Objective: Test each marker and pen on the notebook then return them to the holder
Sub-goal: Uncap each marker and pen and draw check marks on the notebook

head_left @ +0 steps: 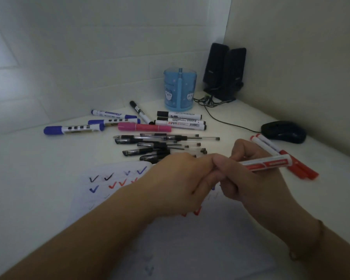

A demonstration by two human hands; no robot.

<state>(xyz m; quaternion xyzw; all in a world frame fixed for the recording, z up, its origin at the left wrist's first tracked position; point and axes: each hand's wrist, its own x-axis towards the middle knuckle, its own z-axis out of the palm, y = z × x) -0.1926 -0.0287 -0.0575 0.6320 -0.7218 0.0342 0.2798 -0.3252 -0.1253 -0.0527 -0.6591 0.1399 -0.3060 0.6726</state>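
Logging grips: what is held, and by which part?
A red marker: right hand grips its barrel, left hand grips its hidden left end.

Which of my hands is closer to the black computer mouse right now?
Right. The right hand, holding a red marker, sits just in front of and left of the mouse; the left hand is further left, over the notebook.

Red marker (268, 163): cap end buried between left hand (182, 178) and right hand (249, 174); capped or not, cannot tell.
Notebook (117, 178): middle covered by both forearms, near edge cut off at frame bottom.
Ticks on page: lower rows too faint to tell colour.
Pen pile (162, 145): near end hidden behind left hand; count unclear.
Holder (179, 88): contents not discernible.
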